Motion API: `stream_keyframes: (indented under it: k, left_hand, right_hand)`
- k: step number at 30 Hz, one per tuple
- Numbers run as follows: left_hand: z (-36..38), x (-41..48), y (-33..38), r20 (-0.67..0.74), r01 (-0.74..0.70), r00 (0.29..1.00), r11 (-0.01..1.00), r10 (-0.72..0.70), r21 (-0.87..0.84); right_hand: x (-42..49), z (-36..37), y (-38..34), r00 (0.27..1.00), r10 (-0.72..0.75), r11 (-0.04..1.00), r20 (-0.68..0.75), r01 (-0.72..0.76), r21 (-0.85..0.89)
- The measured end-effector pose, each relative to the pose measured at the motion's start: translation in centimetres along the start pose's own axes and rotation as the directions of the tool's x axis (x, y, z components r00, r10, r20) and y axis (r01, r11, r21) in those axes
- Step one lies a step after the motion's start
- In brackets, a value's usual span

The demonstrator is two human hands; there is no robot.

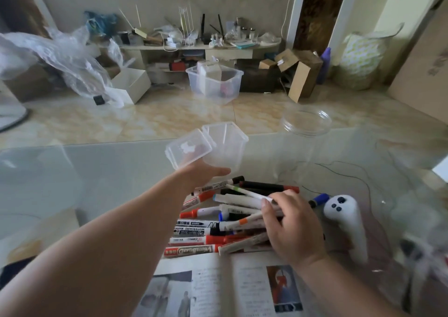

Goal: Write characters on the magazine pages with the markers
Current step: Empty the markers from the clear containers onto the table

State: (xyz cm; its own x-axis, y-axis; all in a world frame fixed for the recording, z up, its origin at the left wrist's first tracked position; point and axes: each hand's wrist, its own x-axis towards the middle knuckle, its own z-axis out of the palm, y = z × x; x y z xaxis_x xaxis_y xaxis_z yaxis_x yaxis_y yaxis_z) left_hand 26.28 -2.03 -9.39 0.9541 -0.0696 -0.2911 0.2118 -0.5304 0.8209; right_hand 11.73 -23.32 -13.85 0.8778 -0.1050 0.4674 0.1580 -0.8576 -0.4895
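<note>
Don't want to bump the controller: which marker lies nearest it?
The blue-capped marker, just left of the white controller's button end; the others lie farther left in the pile.

You are working in a home, in a lived-in room that is doubling as storage. The glass table (pixel 109 171) is standing over a beige tiled floor (pixel 157 117). A low wall shelf (pixel 194 46) is carrying mixed household clutter. Opened cardboard boxes (pixel 303 74), a clear plastic bin (pixel 214 83) and crumpled plastic wrap (pixel 60 54) are lying on the floor. A patterned bag (pixel 361 59) is standing near a doorway.
</note>
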Motion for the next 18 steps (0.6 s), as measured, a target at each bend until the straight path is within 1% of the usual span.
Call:
stream_keyframes:
  k: [3, 4, 8, 14, 15, 18]
  left_hand:
    - [0.1, 0.0, 0.2, 0.081, 0.006, 0.997, 0.998, -0.01, 0.058]
    - [0.0, 0.1, 0.1, 0.079, -0.004, 0.997, 0.996, -0.003, 0.088]
    - [0.1, -0.4, -0.2, 0.001, -0.073, 0.997, 0.993, 0.074, 0.091]
    - [0.9, -2.8, -1.8, -0.075, -0.138, 0.985, 0.974, 0.153, 0.182]
    - [0.9, -3.4, -2.1, -0.083, -0.136, 0.984, 0.967, 0.157, 0.214]
    - [0.2, -5.4, -2.7, -0.133, -0.124, 0.973, 0.913, 0.189, 0.389]
  right_hand:
    - [0.1, 0.0, 0.3, 1.0, -0.015, 0.999, -0.002, 0.015, -0.035]
    - [0.2, -0.1, 0.3, 0.999, -0.031, 0.998, -0.009, 0.03, -0.05]
    - [0.2, -0.2, 0.6, 0.998, -0.049, 0.992, -0.03, 0.045, -0.117]
    - [-0.2, -0.2, 0.6, 0.996, -0.068, 0.995, -0.055, 0.064, -0.072]
    - [-0.2, -0.2, 0.6, 0.997, -0.062, 0.996, -0.056, 0.059, -0.066]
    - [-0.3, -0.3, 0.5, 0.998, -0.042, 0.997, -0.039, 0.039, -0.066]
